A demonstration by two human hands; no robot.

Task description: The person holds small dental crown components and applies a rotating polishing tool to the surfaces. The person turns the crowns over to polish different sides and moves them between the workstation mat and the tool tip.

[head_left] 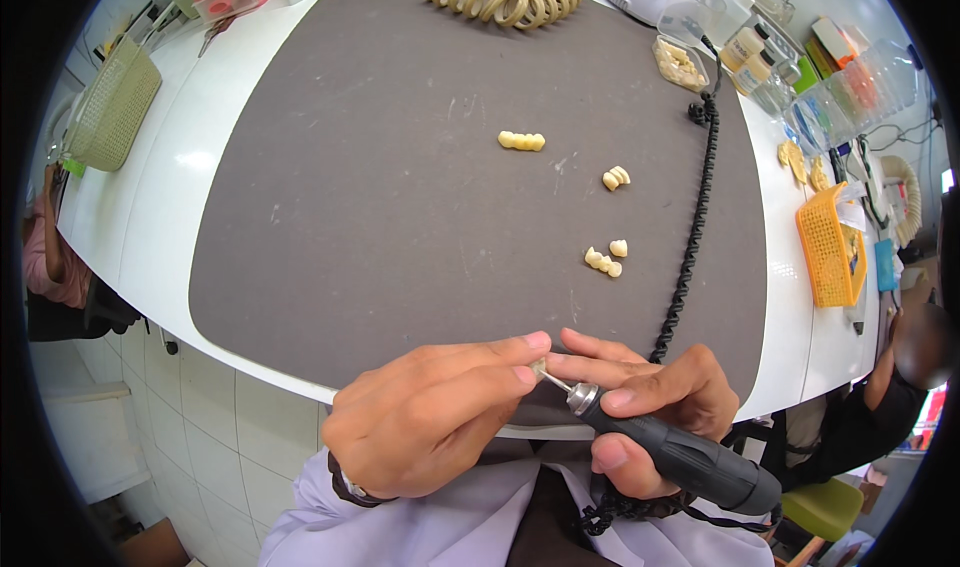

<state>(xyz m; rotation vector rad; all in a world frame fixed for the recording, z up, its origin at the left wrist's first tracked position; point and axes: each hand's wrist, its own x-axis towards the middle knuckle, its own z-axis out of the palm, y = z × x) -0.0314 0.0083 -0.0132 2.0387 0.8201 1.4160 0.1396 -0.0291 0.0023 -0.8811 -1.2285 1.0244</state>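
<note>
while right hand [685, 392] clasps black handpiece [695, 459] aslant, left hand [425, 412] arched, pinching small pale piece [538, 368]

The black rotary handpiece [690, 457] slants, its silver nose [582, 398] and thin bit [557, 381] pointing up and left. A small pale piece [539, 366] sits at the bit's tip, partly hidden by the hands [425, 417].

Left hand [425, 422] arched, back upward, right hand [695, 392] curled, fingers [500, 377] (tips close together) pointing inward
</note>
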